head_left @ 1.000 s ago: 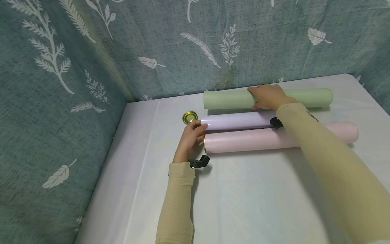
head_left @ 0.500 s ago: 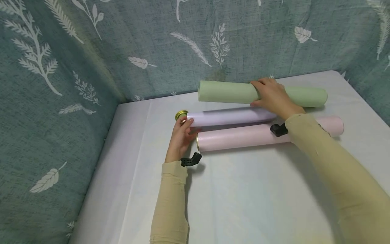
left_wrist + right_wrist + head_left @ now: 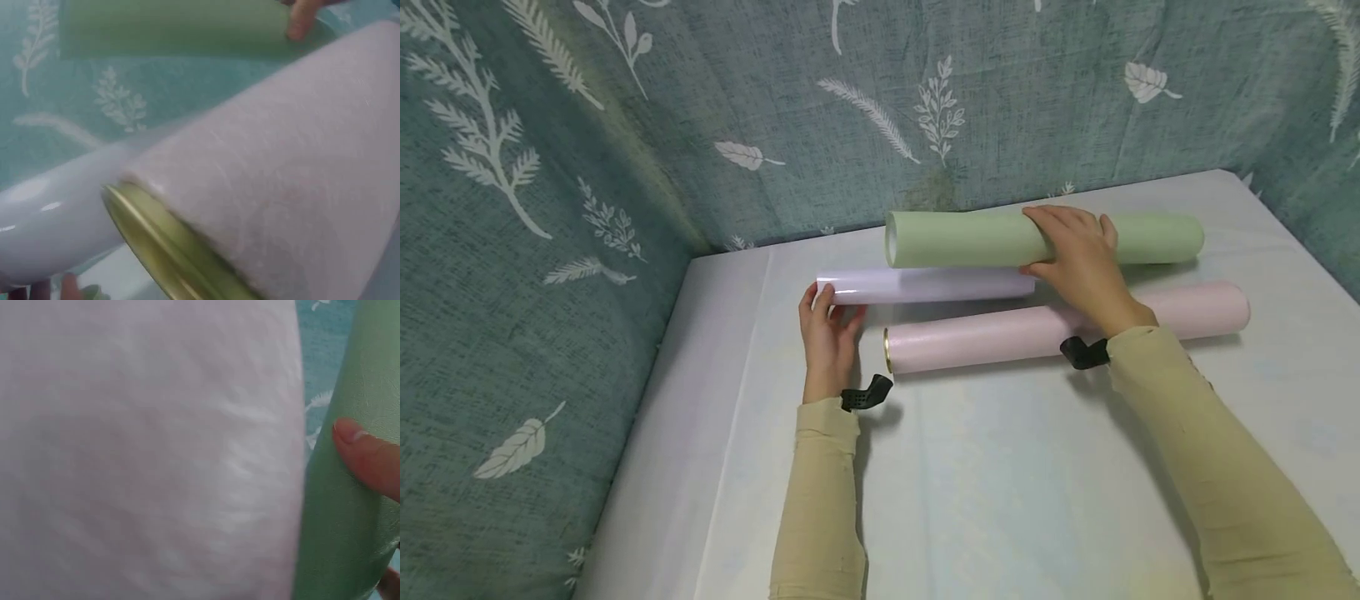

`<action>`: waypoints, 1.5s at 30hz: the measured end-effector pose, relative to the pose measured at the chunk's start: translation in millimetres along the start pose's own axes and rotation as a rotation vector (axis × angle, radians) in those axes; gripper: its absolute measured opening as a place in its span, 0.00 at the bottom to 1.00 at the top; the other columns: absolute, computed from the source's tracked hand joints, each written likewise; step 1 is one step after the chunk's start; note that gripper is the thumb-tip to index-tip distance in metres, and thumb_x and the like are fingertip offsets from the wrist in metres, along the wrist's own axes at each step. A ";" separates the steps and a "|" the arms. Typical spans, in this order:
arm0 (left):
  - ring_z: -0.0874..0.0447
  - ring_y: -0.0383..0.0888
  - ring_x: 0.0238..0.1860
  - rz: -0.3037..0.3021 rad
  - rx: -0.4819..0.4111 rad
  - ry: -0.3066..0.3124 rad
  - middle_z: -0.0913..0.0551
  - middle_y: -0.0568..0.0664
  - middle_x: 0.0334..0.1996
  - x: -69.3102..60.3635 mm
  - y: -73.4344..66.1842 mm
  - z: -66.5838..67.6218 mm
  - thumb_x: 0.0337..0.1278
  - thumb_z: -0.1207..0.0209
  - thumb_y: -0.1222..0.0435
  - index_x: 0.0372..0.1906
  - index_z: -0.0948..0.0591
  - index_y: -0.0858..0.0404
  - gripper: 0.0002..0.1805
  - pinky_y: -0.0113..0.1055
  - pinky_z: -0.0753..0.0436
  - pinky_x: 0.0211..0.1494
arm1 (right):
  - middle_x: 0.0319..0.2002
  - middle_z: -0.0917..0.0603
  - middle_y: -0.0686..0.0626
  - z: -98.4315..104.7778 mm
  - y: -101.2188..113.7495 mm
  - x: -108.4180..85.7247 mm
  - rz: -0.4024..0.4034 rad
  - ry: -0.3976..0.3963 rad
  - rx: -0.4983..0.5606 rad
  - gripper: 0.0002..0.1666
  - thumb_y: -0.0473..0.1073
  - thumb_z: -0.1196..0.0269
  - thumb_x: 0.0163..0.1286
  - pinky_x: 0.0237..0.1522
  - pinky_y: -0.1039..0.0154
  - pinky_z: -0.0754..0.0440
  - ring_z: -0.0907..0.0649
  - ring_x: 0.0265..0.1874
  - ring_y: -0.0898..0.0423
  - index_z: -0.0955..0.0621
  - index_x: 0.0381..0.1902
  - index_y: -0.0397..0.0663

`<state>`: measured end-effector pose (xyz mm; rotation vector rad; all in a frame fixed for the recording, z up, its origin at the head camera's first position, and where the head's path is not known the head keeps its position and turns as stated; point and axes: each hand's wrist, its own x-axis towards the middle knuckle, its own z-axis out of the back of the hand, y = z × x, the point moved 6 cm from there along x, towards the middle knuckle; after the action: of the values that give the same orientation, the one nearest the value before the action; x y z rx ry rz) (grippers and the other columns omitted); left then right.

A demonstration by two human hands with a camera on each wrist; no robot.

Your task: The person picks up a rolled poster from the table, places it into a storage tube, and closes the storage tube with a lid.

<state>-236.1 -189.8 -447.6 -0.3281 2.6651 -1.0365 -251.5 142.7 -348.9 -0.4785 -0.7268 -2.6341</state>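
Note:
My left hand (image 3: pixel 829 337) holds the left end of a glossy lilac roll (image 3: pixel 917 286), fingertips at its front edge. Above the roll, my right hand (image 3: pixel 1078 254) grips a light green tube (image 3: pixel 962 239) around its middle, thumb on the near side; the tube's left end is uncapped and shows a pale inside. In the right wrist view the thumb presses on the green tube (image 3: pixel 359 375). Closer to me lies a pink tube (image 3: pixel 970 337) with a gold metal rim (image 3: pixel 159 237) at its left end. The right forearm crosses over part of it.
A white cloth covers the table (image 3: pixel 1000 467). Behind and to the left hangs a teal curtain (image 3: pixel 662 125) with white leaf prints, close to the table's back edge. Each wrist carries a black camera mount (image 3: pixel 867 393).
The lilac roll has slid left with my left hand, over the spot where a gold lid was visible. The green tube's left end has lifted and turned toward the camera.

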 end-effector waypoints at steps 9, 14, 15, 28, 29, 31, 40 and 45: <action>0.31 0.46 0.49 -0.066 -0.147 0.031 0.30 0.55 0.48 3.9 -11.3 6.7 0.52 0.39 0.62 0.49 0.28 0.67 0.21 0.42 0.32 0.57 | 0.56 0.29 0.49 -3.2 1.9 -12.7 0.032 -0.106 0.015 0.44 0.41 0.27 0.42 0.60 0.40 0.62 0.37 0.59 0.47 0.30 0.60 0.54; 0.31 0.47 0.49 -0.081 -0.157 0.042 0.31 0.54 0.49 4.2 -12.7 8.1 0.53 0.42 0.55 0.52 0.31 0.61 0.24 0.45 0.32 0.55 | 0.56 0.29 0.49 -8.7 -0.1 -20.1 0.042 -0.104 -0.005 0.43 0.42 0.27 0.41 0.60 0.40 0.63 0.37 0.59 0.47 0.30 0.59 0.55; 0.31 0.48 0.50 -0.082 -0.154 0.046 0.32 0.54 0.50 4.2 -13.0 7.8 0.53 0.43 0.52 0.53 0.33 0.58 0.25 0.47 0.32 0.55 | 0.56 0.29 0.49 -9.4 -0.4 -20.9 0.048 -0.110 -0.009 0.44 0.42 0.27 0.41 0.60 0.40 0.63 0.37 0.59 0.47 0.29 0.59 0.55; 0.34 0.49 0.56 -0.020 -0.181 0.049 0.35 0.53 0.54 1.5 -10.4 7.5 0.50 0.45 0.43 0.59 0.39 0.54 0.34 0.51 0.35 0.55 | 0.57 0.30 0.49 -17.2 -9.3 -27.2 0.070 -0.149 -0.037 0.44 0.43 0.26 0.41 0.60 0.42 0.65 0.38 0.60 0.47 0.29 0.59 0.55; 0.34 0.49 0.56 -0.017 -0.180 0.050 0.36 0.54 0.55 1.5 -10.5 7.4 0.50 0.45 0.42 0.60 0.40 0.54 0.35 0.50 0.35 0.56 | 0.57 0.30 0.49 -17.3 -9.5 -27.1 0.071 -0.153 -0.039 0.44 0.43 0.26 0.41 0.60 0.42 0.65 0.38 0.60 0.47 0.29 0.59 0.55; 0.33 0.49 0.56 -0.009 -0.174 0.052 0.36 0.54 0.56 1.2 -10.3 7.2 0.49 0.46 0.40 0.61 0.41 0.53 0.37 0.49 0.35 0.56 | 0.57 0.30 0.49 -17.2 -9.8 -27.0 0.071 -0.157 -0.045 0.44 0.44 0.26 0.41 0.60 0.42 0.65 0.38 0.60 0.47 0.29 0.59 0.55; 0.35 0.52 0.58 0.024 -0.165 0.150 0.46 0.58 0.63 1.2 -8.9 4.0 0.53 0.45 0.47 0.63 0.49 0.52 0.37 0.53 0.36 0.56 | 0.57 0.29 0.48 -17.2 -9.5 -26.6 0.075 -0.159 -0.064 0.43 0.43 0.26 0.41 0.60 0.41 0.63 0.38 0.59 0.47 0.29 0.58 0.54; 0.35 0.51 0.58 -0.001 -0.109 0.175 0.41 0.56 0.59 -0.2 -6.0 6.8 0.53 0.41 0.63 0.58 0.43 0.54 0.31 0.50 0.33 0.55 | 0.56 0.29 0.48 -18.5 -9.1 -26.6 0.082 -0.148 -0.080 0.43 0.43 0.26 0.41 0.59 0.39 0.61 0.37 0.59 0.46 0.29 0.59 0.55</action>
<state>-233.0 -198.3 -448.2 -0.2714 2.8853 -0.9626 -236.2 146.8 -378.6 -0.7167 -0.6332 -2.5788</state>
